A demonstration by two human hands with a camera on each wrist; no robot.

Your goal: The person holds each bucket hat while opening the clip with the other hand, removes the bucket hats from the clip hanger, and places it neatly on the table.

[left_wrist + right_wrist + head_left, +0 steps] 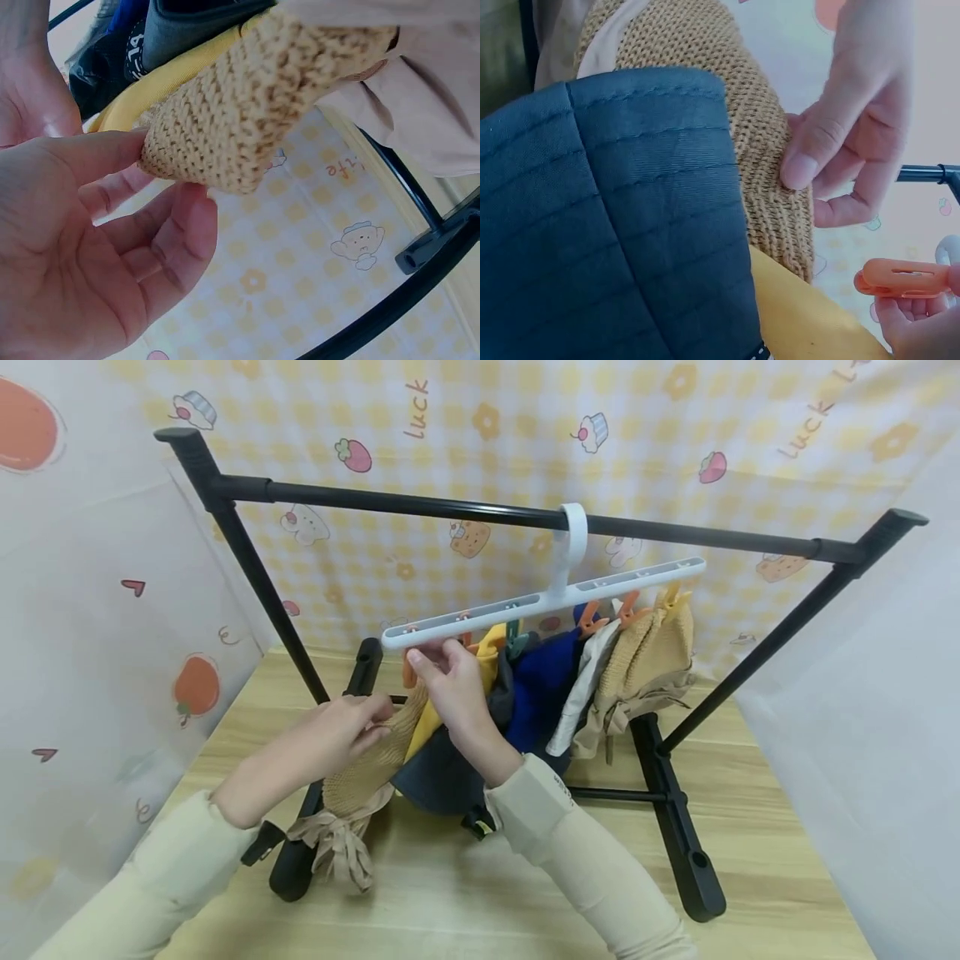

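— What surrounds the work?
— A black rail rack (420, 508) stands on a wooden table (757, 827). A white clip hanger (551, 597) hooks over its bar, crowded with a blue cloth (543, 685), a yellow one (491, 664), a dark grey one (442, 772) and a second tan knit hat (652, 660).
— And the hands?
— The left hand (337, 739) pinches the tan knit hat (375, 760) by its edge, below the hanger's left end. The right hand (450, 681) pinches an orange clip (904, 277) there.

Head view looks down on the rack; wrist views crowd the knit hat (247, 97).
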